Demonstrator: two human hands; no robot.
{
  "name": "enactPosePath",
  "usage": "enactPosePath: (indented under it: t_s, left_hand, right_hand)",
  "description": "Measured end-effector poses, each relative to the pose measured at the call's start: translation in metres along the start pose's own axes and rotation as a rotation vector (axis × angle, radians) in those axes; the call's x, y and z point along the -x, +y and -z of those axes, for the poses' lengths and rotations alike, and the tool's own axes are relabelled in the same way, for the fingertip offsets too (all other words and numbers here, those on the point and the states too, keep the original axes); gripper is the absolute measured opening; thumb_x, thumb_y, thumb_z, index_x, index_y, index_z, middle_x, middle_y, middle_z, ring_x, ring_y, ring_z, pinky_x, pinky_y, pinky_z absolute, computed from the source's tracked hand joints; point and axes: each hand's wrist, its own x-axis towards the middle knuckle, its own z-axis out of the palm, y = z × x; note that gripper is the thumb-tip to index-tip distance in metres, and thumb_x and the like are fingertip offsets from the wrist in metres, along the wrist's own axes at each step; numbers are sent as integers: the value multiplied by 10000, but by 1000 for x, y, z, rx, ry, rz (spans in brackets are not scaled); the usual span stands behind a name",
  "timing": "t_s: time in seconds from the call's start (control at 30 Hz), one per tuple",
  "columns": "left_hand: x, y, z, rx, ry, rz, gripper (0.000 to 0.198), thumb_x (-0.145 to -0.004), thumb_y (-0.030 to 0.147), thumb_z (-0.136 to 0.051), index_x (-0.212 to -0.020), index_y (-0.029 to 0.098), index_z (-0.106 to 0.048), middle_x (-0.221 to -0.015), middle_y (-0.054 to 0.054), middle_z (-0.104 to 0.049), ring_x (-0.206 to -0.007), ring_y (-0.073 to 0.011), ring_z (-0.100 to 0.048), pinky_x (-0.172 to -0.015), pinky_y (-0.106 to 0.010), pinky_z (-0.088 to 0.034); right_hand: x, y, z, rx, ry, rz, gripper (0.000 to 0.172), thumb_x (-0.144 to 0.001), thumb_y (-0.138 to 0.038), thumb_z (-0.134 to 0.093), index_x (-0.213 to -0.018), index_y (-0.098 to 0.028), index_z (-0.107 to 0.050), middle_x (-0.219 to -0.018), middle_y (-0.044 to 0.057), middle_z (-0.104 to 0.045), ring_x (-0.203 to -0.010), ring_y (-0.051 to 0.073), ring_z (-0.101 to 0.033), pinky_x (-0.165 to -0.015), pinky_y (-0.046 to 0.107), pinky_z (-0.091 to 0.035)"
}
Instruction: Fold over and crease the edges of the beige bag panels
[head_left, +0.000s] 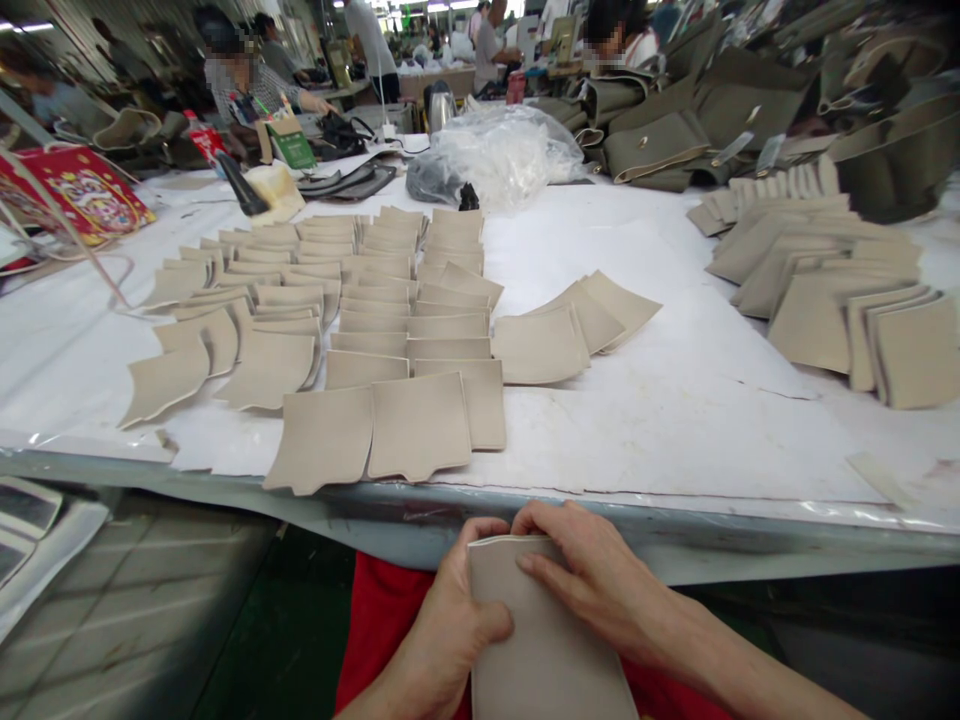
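A beige leather-like panel (544,640) is between my hands, just off the near edge of the table and above my red clothing. My left hand (461,620) grips its left side, thumb lying on the front face. At the top right edge, my right hand (581,560) pinches the panel, with the thumb in front and the fingers curled behind. The panel's lower end runs out of view. On the table ahead lie several overlapping rows of similar beige panels (420,425), the closest ones reaching the table's edge.
More beige panels (810,320) are stacked at the right. Dark olive bag pieces (675,130) pile up behind them. A clear plastic bag (502,150), a red bottle (202,140) and a red box (75,195) stand farther back. People work beyond the white-covered table (637,440).
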Motion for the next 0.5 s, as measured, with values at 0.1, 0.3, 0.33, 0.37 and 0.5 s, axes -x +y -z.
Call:
enactPosePath:
  t_s: [0.1, 0.3, 0.33, 0.37, 0.5]
  left_hand:
    - [2, 7, 3, -32, -25, 7, 644, -495, 78, -490, -1127, 191, -441, -797, 16, -583, -655, -121, -500, -533, -216, -329]
    - [-2, 6, 7, -33, -81, -20, 594, -607, 182, -738, -1134, 180, -463, -917, -40, -621, -787, -173, -555, -662, -267, -439]
    - [-3, 5, 7, -35, -71, -29, 605, -600, 178, -746, -1134, 181, -460, -914, -38, -621, -785, -173, -554, -658, -268, -441]
    - [-4, 3, 7, -38, -61, -33, 615, -594, 165, -739, -1139, 184, -455, -908, -35, -622, -776, -172, -552, -647, -265, -438]
    - [-3, 2, 5, -37, -53, -22, 647, -580, 99, -663, -1177, 195, -435, -877, -18, -624, -745, -167, -554, -606, -254, -416]
  right_hand:
    - [0, -2, 2, -20, -3, 6, 114, -848, -144, -575, -915, -234, -596, -898, -14, -652, -849, 207, -528, -753, 324, -341]
    - [0, -4, 3, -36, -20, -8, 118, -845, -140, -567, -919, -227, -597, -912, -4, -650, -861, 211, -530, -757, 324, -346]
    - [0, -4, 3, -34, -21, -14, 116, -846, -146, -568, -923, -227, -598, -916, -1, -651, -865, 213, -531, -757, 325, -346]
    - [0, -4, 3, -33, -20, -17, 115, -846, -151, -571, -928, -227, -598, -919, 0, -651, -869, 215, -532, -757, 325, -347]
    - [0, -4, 3, -33, -21, -21, 115, -843, -151, -572, -923, -228, -602, -909, 0, -654, -871, 217, -535, -754, 327, -346]
